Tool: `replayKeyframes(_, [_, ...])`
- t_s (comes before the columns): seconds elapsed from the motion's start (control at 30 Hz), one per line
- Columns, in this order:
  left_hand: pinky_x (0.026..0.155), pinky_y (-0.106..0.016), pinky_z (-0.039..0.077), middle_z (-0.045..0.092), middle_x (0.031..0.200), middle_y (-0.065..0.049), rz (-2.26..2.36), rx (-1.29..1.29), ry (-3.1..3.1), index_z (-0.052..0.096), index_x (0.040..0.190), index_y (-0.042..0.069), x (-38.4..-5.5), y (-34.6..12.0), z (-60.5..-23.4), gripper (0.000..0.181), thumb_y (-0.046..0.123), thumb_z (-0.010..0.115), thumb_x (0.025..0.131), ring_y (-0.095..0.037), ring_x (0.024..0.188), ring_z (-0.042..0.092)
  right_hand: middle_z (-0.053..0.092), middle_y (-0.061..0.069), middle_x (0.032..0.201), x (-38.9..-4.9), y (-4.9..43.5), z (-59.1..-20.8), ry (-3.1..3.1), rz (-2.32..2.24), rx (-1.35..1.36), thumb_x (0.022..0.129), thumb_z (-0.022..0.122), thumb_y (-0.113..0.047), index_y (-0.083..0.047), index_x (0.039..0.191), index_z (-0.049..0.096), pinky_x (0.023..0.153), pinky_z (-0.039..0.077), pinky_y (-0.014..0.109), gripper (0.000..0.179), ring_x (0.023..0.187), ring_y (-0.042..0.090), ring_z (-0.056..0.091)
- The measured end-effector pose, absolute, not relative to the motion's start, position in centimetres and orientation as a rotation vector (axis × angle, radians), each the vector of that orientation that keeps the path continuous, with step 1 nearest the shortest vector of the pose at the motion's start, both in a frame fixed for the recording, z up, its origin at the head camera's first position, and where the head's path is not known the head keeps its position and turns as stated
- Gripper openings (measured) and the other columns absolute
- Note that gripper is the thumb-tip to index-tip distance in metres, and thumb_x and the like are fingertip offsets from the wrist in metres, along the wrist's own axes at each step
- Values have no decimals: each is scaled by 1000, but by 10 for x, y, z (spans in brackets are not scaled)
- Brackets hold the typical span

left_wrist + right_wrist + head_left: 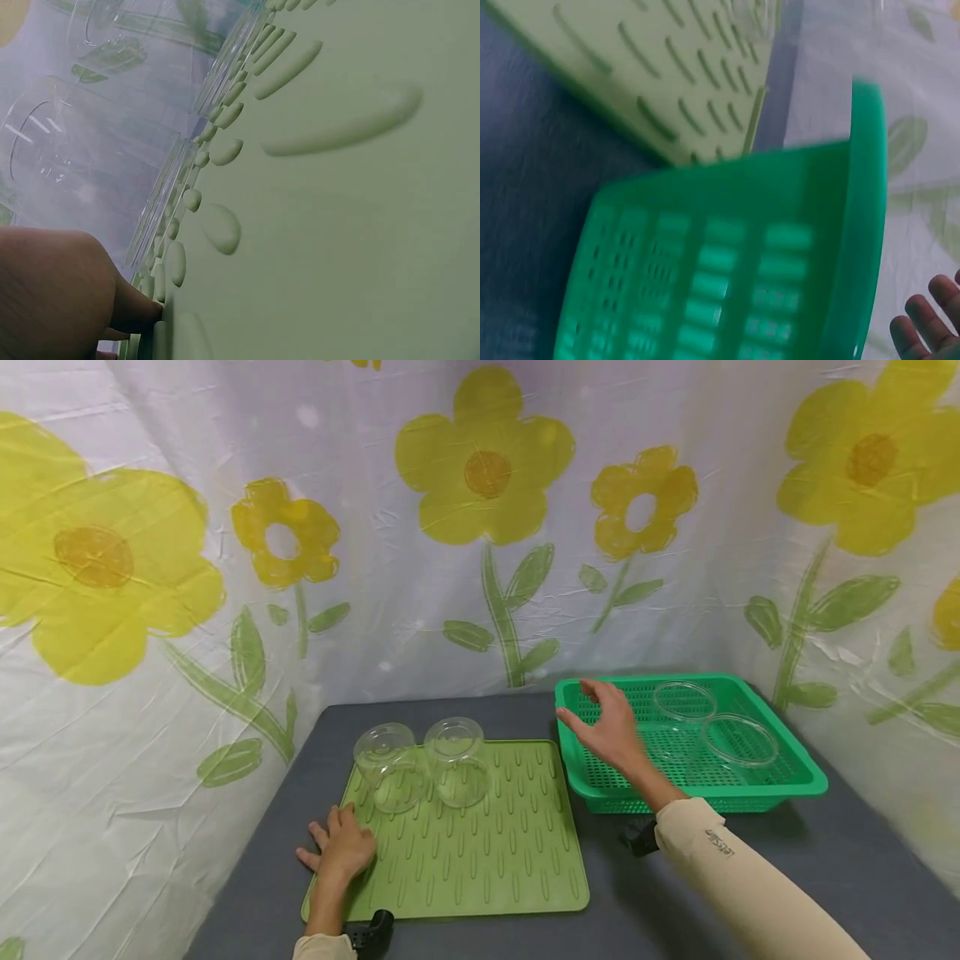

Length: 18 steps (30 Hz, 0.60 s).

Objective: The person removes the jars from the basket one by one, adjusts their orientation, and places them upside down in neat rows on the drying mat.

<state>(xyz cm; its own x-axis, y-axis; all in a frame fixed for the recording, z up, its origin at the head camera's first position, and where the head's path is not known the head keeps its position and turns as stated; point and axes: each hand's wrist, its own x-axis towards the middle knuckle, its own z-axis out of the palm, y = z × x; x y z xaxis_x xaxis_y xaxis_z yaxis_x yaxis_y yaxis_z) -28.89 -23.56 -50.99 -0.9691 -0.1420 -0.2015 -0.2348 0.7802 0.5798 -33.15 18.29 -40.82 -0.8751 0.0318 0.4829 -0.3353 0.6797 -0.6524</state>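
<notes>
Head view: two hands, two pairs of clear cups. The right hand [611, 727] is over the left part of the green basket [690, 803], with thumb and fingers parted in a moderately wide gap and nothing between them. Key relation, as judged: the near basket cup [741, 750] and the far basket cup [685, 703] lie to the right of this hand, well apart from it, whereas its fingertips point far and left, away from both. These two cups stand with their round rims uppermost and their long axes roughly vertical; any slight tilt cannot be told. Of the two hands, the right is plainly the nearer to them.

The left hand [345, 847] rests at the left edge of the green mat [487, 860], fingers spread, gripping no cup. Just beyond it, on the mat's far left part, stand the left mat cup [390, 768] and, beside it, the right mat cup [457, 764], both inverted, wide rims down. The left mat cup is the nearer to this hand.
</notes>
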Motion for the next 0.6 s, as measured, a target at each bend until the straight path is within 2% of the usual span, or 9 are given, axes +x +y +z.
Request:
replayKeyframes(0.2, [105, -79, -26, -8, 165, -32, 950, -297, 2820, 13, 159, -5, -289, -235, -509, 64, 14, 37, 103, -60, 146, -25, 57, 26, 134, -327, 210, -408, -2427, 988, 162, 95, 74, -29, 3, 142, 52, 106, 39, 61, 61, 126, 44, 50])
replayKeyframes(0.43, [105, -79, -26, -9, 165, -32, 946, -293, 2816, 12, 159, -5, -289, -235, -508, 64, 14, 36, 103, -60, 146, -26, 56, 27, 137, -315, 242, -406, -2410, 900, 80, 90, 77, -34, 3, 141, 54, 108, 23, 70, 66, 129, 48, 41])
replayKeyframes(0.6, [105, -78, -27, -9, 165, -32, 952, -286, 2809, 12, 159, -5, -288, -235, -506, 64, 15, 36, 103, -59, 145, -27, 53, 30, 139, -304, 267, -405, -2392, 835, 15, 88, 78, -36, 2, 140, 55, 102, 24, 72, 68, 129, 52, 38])
